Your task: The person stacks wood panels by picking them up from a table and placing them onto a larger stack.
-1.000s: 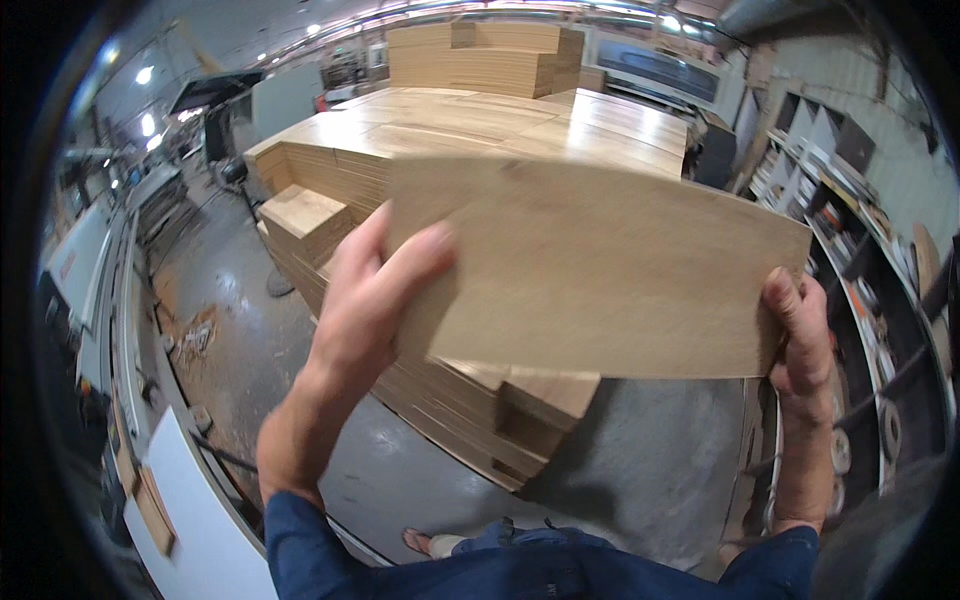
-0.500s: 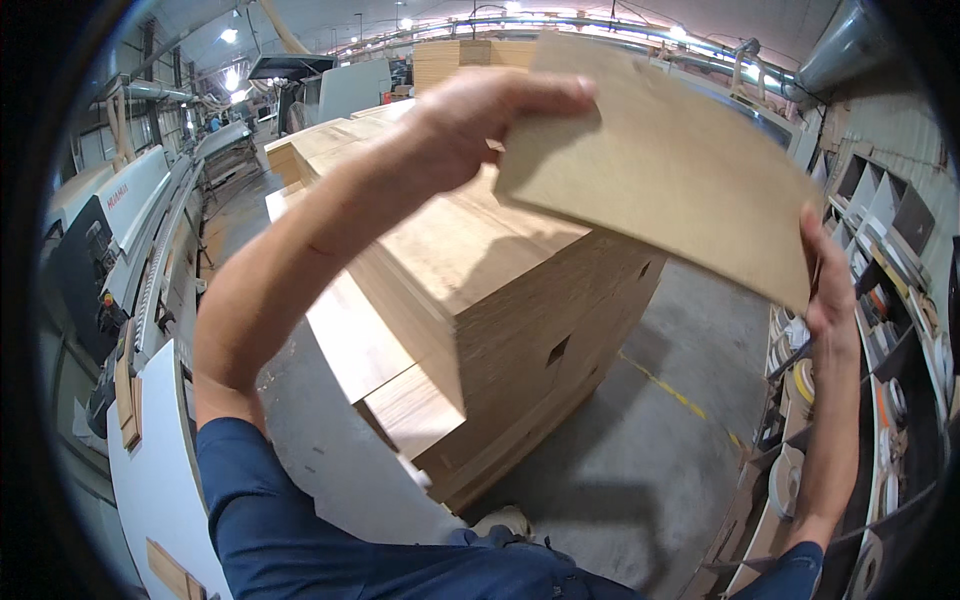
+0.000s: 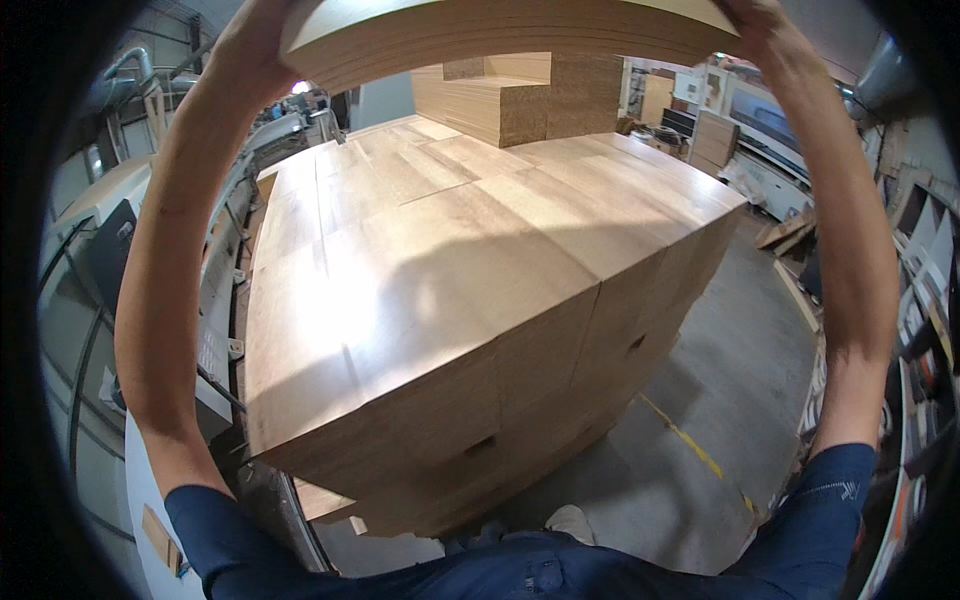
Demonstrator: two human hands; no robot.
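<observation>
Raised at the top of the head view, a small stack of wooden boards (image 3: 515,52) spans between my two hands, its near edge showing several thin layers. My left hand (image 3: 262,45) grips the left end and my right hand (image 3: 762,28) the right end; the fingers are partly cut off or hidden behind the boards. Below and beyond them stands a large pile of wood-grain panels (image 3: 470,235), as high as my waist or more, its top laid with boards side by side. My shadow falls over the near part of that top.
Taller stacks of boards (image 3: 525,110) rise at the pile's far end. A white work surface (image 3: 150,490) with a wood offcut (image 3: 160,535) lies at the lower left. Shelves (image 3: 915,290) line the right side. A yellow line (image 3: 690,445) runs along the concrete floor; a machine (image 3: 770,130) stands far right.
Both hands have risen to the top of the view. A single tilted board showed its face before; now a layered stack spans the hands. The pile fills the middle of the view.
</observation>
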